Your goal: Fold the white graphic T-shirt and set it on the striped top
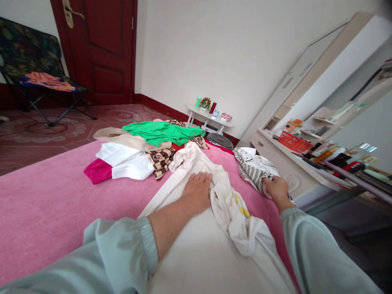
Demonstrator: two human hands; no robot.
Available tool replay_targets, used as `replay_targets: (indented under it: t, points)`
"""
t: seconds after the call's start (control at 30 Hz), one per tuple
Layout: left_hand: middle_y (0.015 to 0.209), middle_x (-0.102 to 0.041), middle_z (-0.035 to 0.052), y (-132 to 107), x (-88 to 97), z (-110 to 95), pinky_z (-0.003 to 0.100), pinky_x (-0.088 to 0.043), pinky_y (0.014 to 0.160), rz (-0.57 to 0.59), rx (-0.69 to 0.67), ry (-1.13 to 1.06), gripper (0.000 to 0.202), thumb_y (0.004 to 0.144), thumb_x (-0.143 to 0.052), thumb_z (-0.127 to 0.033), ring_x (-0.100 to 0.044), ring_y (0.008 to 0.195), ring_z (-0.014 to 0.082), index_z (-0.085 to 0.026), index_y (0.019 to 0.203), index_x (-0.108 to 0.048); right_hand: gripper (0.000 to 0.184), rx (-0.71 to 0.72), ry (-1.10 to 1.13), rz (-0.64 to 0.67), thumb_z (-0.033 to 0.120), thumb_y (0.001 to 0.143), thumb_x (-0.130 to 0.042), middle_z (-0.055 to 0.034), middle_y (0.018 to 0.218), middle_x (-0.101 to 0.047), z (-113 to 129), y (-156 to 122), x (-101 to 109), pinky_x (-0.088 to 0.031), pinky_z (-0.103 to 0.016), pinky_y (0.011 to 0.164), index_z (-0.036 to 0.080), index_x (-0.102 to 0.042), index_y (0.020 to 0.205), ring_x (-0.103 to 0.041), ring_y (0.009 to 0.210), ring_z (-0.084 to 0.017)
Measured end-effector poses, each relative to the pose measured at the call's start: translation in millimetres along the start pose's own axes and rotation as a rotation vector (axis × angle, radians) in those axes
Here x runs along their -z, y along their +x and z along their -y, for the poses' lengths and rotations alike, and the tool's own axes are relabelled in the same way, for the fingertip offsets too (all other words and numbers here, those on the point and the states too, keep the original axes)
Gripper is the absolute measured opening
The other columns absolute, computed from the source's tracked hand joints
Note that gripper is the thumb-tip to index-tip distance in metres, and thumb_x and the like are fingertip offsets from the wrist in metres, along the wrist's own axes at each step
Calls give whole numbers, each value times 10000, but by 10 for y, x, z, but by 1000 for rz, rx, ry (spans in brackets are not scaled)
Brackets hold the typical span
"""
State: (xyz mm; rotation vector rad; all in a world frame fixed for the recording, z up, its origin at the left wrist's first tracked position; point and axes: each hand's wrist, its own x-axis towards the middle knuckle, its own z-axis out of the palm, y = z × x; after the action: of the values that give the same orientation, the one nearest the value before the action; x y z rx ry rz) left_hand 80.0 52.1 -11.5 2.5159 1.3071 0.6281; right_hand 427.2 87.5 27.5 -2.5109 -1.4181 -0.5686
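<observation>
My left hand (198, 191) lies flat with its fingers stretched out on a white garment (196, 253) spread over the bed. Along that garment's right side the cloth is bunched, and a yellow print (241, 205) shows there. At the bed's right edge, my right hand (277, 191) is closed on a black-and-white striped garment (251, 173). White cloth with dark line drawings (266, 164) lies against the stripes; whether it is the same piece, I cannot tell. My right fingertips are partly hidden in the fabric.
Heaped clothes with a green garment (165, 132) on top lie at the pink bed's (61, 204) far end. A dresser (275, 157) with a red basket (295, 141) stands close on the right. Beyond are a small white table (210, 116) and a folding chair (33, 53).
</observation>
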Motion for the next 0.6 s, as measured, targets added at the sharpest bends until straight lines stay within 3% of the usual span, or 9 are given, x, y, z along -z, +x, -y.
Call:
replay_targets:
  t: [0.2, 0.4, 0.6]
  points:
    - [1459, -369, 118, -5, 16, 2, 429, -192, 1127, -7, 1, -7, 613, 855, -385, -383, -311, 1346, 267, -146, 1417, -332, 289, 5, 143, -82, 378, 757, -500, -85, 652, -622, -63, -121, -160, -329, -303, 575, 129, -644, 789, -536, 619, -217]
    - [1464, -363, 121, -1, 1, 4, 435, -188, 1129, 1, 0, -5, 623, 852, -390, -378, -304, 1351, 267, -142, 1424, -320, 213, -195, 406, -76, 390, 679, -563, -24, 498, -542, -172, -62, -250, -346, -299, 550, 181, -597, 648, -515, 559, -209]
    - [1469, -356, 117, -2, 11, 1, 423, -181, 1131, 8, 3, -4, 618, 857, -388, -389, -298, 1353, 261, -151, 1423, -316, 203, -271, 485, -49, 384, 650, -591, 4, 452, -493, -169, -144, -224, -337, -297, 536, 212, -522, 567, -499, 536, -197]
